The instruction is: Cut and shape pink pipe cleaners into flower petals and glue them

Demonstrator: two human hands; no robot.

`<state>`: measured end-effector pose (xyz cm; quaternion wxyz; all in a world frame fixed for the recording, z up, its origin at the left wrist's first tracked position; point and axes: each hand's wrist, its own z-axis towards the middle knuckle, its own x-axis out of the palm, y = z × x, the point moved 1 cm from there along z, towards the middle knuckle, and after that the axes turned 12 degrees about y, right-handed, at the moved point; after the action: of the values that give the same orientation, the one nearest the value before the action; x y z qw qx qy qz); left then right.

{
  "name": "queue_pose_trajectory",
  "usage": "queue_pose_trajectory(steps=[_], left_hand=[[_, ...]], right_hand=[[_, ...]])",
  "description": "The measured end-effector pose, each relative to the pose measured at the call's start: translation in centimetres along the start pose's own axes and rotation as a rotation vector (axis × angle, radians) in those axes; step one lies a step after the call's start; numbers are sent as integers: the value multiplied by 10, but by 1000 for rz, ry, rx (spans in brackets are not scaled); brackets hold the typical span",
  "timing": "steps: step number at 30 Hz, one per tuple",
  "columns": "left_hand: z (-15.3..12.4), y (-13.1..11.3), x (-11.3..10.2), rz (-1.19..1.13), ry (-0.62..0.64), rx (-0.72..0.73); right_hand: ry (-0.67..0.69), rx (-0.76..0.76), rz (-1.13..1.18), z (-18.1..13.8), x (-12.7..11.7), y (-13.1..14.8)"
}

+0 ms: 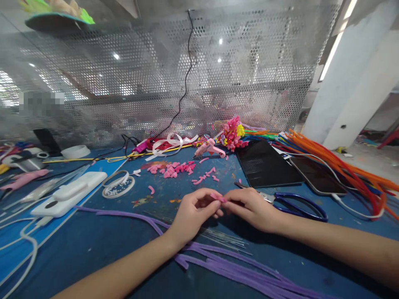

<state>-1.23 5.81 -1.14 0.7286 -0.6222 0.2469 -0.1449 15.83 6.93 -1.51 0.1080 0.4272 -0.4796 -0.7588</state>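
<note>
Between my two hands is a short pink piece of pipe cleaner [220,199], partly hidden by the fingers. My left hand [198,214] pinches it from the left, and my right hand [254,209] grips its other side with thumb and fingertips. Purple pipe cleaners [224,265] lie beneath and in front of my left wrist. Thin metal wires [222,237] rest below the hands. Beyond them are a heap of pink fuzzy pieces [173,169] and several loose bits [204,176]. Blue-handled scissors or pliers [299,206] lie by my right wrist, their blades partly hidden.
A pink glue gun [210,148] and a pink-and-yellow fuzzy bunch [233,133] sit at the back. To the right are a black tablet-like slab [268,164], a phone [316,174] on a white cable, and orange pipe cleaners [343,162]. A white power strip [70,195] and a clear round container [118,185] stand left.
</note>
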Motion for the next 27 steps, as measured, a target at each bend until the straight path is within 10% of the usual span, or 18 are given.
queue_pose_trajectory(steps=[6,14,21,27], left_hand=[[-1,-3,-4,231,40,94],[0,-3,-3,217,59,102],[-1,-4,-3,202,-18,26],[5,2,-2,-66,4,-99]], right_hand=[[322,206,994,3,4,-9],[490,238,1243,-1,3,-11],[301,249,950,2,9,-8],[10,7,-177,-1,10,3]])
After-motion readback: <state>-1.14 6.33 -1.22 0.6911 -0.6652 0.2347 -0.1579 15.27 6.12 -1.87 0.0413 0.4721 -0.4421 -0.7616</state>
